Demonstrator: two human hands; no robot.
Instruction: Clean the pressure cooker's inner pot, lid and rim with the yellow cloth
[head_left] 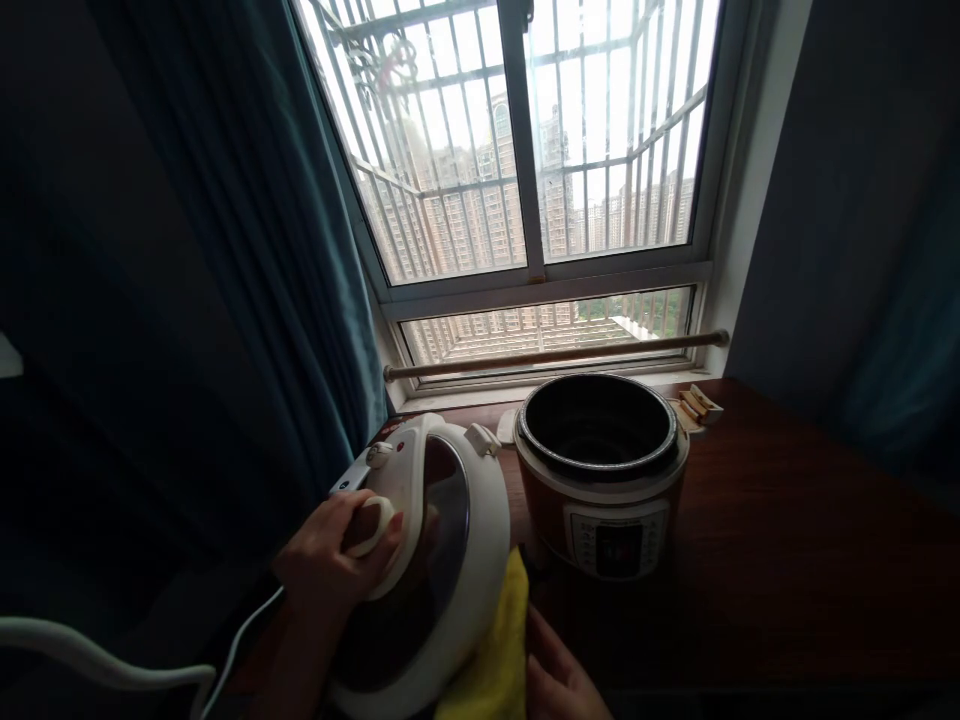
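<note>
A white pressure cooker lid (491,510) with a dark, glossy centre is tilted up at the left of the table. My left hand (334,555) is closed around the knob (373,525) on its top. In my right hand (559,670) is a yellow cloth (495,640), pressed against the lid's lower right rim; part of that hand is cut off by the frame. Right of the lid stands the electric pressure cooker (604,490), uncovered, with a dark inner pot (600,420) in it and a control panel on its front.
The dark wooden table (787,520) reaches to the window (536,180), where a rail (559,357) runs across low down. A blue curtain (300,250) hangs at the left. White cables (112,660) lie at the lower left.
</note>
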